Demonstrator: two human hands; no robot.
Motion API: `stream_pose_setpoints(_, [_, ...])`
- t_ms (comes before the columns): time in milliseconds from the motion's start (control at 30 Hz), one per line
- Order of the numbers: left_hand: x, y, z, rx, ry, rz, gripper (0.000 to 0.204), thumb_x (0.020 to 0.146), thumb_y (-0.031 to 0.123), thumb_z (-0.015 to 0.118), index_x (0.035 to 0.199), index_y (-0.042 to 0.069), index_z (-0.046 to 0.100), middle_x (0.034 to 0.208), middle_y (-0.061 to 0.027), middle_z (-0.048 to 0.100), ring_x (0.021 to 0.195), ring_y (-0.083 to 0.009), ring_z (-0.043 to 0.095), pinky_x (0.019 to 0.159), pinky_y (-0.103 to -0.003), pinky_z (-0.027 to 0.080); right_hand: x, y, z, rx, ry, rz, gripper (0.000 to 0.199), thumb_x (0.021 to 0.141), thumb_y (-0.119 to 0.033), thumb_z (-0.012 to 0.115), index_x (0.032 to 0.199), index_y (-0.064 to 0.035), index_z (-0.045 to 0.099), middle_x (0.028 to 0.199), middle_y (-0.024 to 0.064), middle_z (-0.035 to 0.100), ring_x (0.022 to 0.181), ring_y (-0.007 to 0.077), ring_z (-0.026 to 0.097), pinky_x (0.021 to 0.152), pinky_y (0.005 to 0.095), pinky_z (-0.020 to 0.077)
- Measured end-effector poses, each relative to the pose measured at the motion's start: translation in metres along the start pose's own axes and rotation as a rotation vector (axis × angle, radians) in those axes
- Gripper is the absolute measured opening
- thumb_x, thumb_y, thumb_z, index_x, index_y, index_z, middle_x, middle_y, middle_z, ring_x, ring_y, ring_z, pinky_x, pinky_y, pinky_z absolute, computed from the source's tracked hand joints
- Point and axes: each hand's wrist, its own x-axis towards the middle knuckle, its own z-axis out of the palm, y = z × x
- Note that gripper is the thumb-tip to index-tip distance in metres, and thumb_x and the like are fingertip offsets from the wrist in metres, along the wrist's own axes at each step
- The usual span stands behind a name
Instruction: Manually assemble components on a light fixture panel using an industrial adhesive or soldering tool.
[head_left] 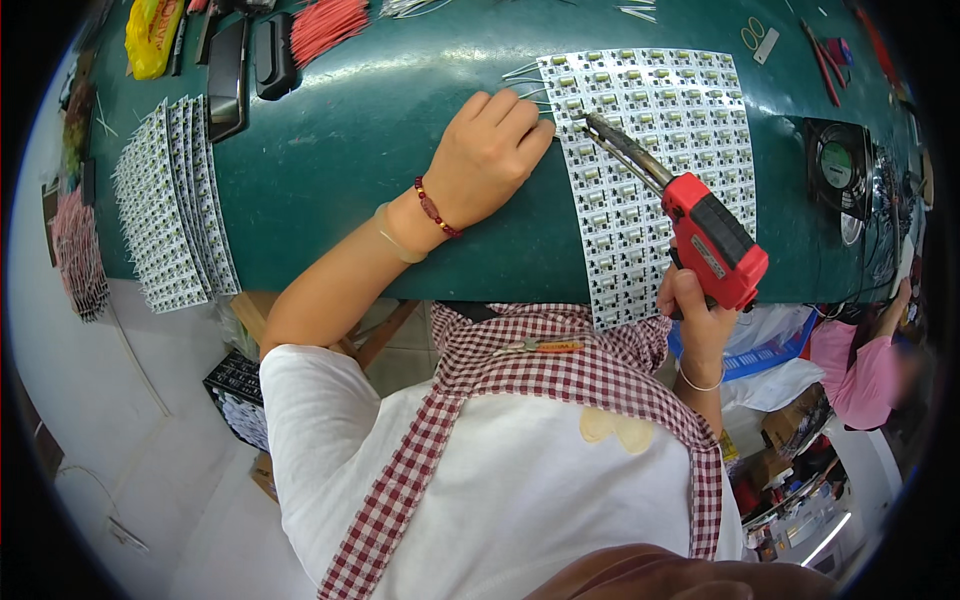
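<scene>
My right hand grips a red and black soldering gun by its handle. The gun's dark tip points up and left, over the upper left part of a white circuit board panel covered with rows of small components. At the panel's left edge my left hand is closed, its fingertips turned toward the edge near the soldering tip. What those fingers hold, if anything, is hidden behind the hand. Just above them, several thin pale wires stick out from the panel's upper left edge.
On the green table at left lies a stack of similar panels. Red wires, a phone and a black case sit toward the back. At right are pliers and a small fan. A person in pink is beyond.
</scene>
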Motion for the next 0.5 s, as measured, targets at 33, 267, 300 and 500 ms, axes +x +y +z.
stream_pose_setpoints(33, [0.0, 0.0, 0.0, -0.002, -0.001, 0.001, 0.017, 0.071, 0.001, 0.066, 0.089, 0.004, 0.067, 0.077, -0.0045, 0.051, 0.074, -0.0211, 0.054, 0.066, -0.033, 0.044, 0.0, 0.001, 0.001, -0.013, 0.013, 0.0, 0.01, 0.088, -0.006, 0.068, 0.089, 0.0002, 0.061, 0.066, 0.0033, 0.059, 0.054, 0.0102, 0.054, 0.05, 0.0248, 0.0434])
stream_pose_setpoints(267, [-0.001, 0.001, -0.001, -0.049, 0.016, -0.017, 0.021, 0.071, -0.002, 0.066, 0.091, 0.004, 0.068, 0.076, -0.0051, 0.05, 0.072, -0.0215, 0.053, 0.066, -0.033, 0.046, -0.002, 0.008, 0.001, -0.025, 0.036, 0.025, 0.015, 0.084, -0.005, 0.074, 0.093, -0.0016, 0.063, 0.068, 0.0021, 0.061, 0.053, 0.0081, 0.054, 0.048, 0.0238, 0.0426])
stream_pose_setpoints(300, [-0.001, 0.001, -0.001, -0.062, 0.02, -0.021, 0.021, 0.071, -0.003, 0.066, 0.091, 0.004, 0.068, 0.076, -0.0053, 0.05, 0.072, -0.0217, 0.053, 0.066, -0.033, 0.046, -0.003, 0.01, -0.002, -0.044, 0.02, 0.032, 0.017, 0.083, -0.005, 0.076, 0.094, -0.0015, 0.063, 0.072, 0.0022, 0.062, 0.057, 0.008, 0.056, 0.051, 0.0239, 0.0441])
stream_pose_setpoints(500, [0.001, 0.003, -0.001, -0.082, 0.005, -0.022, 0.021, 0.071, -0.003, 0.066, 0.091, 0.003, 0.068, 0.076, -0.0058, 0.05, 0.073, -0.0221, 0.053, 0.067, -0.034, 0.046, -0.004, 0.032, -0.01, -0.202, 0.037, -0.017, 0.028, 0.078, -0.007, 0.08, 0.101, -0.0006, 0.064, 0.089, 0.003, 0.067, 0.074, 0.0099, 0.061, 0.067, 0.0254, 0.0495])
